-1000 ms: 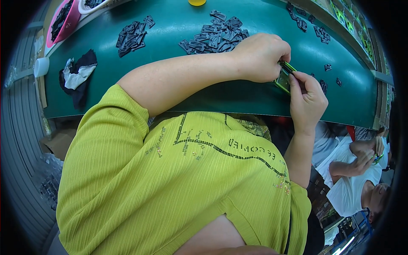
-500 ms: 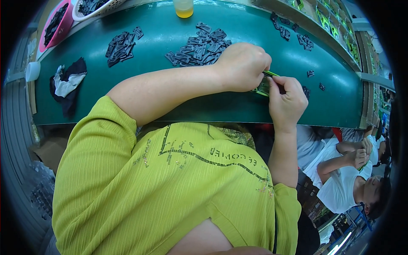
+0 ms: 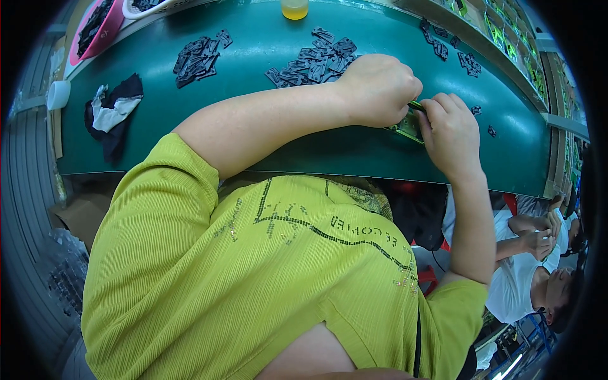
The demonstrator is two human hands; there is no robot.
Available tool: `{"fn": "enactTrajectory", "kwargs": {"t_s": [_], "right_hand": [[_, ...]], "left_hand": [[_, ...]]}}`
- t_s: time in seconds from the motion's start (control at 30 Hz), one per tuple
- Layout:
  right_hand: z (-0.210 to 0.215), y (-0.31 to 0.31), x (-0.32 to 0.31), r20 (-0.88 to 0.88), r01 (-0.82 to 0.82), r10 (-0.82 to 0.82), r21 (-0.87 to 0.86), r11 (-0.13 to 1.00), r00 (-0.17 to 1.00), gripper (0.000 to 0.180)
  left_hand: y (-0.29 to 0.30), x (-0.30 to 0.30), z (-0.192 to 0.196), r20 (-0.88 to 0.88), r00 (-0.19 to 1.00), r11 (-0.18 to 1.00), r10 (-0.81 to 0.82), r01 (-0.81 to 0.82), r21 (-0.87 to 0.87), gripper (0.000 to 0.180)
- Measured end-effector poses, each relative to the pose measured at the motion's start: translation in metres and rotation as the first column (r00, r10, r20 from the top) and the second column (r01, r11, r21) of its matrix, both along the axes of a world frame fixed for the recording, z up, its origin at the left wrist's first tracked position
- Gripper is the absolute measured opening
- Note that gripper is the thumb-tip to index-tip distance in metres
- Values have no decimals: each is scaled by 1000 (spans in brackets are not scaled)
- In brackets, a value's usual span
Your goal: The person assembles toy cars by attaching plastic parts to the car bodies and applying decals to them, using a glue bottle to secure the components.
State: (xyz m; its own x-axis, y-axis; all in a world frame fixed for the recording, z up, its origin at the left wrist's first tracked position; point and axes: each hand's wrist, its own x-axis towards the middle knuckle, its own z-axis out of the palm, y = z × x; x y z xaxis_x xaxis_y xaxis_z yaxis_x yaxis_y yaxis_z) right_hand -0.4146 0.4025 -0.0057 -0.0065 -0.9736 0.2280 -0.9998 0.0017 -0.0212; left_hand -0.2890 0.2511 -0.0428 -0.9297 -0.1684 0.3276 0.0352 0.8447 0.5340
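Observation:
Both my hands meet over the right part of the green table [image 3: 272, 142]. Between them is a small piece with a bright yellow-green edge, a flat frame [image 3: 408, 128] with a dark strip along its upper side. My left hand [image 3: 380, 92] is closed in a fist on the frame's far left side, its fingertips hidden behind the hand. My right hand [image 3: 451, 130] pinches the dark strip between thumb and fingers at the right end. Just beyond my left hand lies a loose pile of small dark grey plastic parts [image 3: 316, 60].
Another heap of dark parts [image 3: 199, 58] lies to the left, near a black-and-white cloth [image 3: 117, 114]. A pink basin [image 3: 101, 31] and a bottle with yellow liquid [image 3: 295, 9] stand at the back. Green pieces fill a rack [image 3: 506, 38] at right. A co-worker [image 3: 532, 272] sits lower right.
The whole view has shifted, so the table things appear farther right and higher. My right hand has swung rightward, its forearm now slanting outward. Both hands stay on the frame.

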Motion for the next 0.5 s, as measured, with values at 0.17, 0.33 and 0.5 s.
{"fn": "enactTrajectory", "kwargs": {"t_s": [0.17, 0.33, 0.5], "right_hand": [[4, -9, -11, -18, -128, 131, 101, 987, 991, 10], [7, -11, -10, 9, -114, 115, 185, 976, 993, 8], [1, -11, -4, 67, -76, 65, 181, 981, 996, 10]], "left_hand": [[-3, -3, 3, 0, 998, 994, -68, 68, -87, 9], [-1, 1, 0, -29, 997, 997, -70, 68, -43, 9], [1, 5, 4, -12, 998, 994, -65, 64, -83, 8]]}}
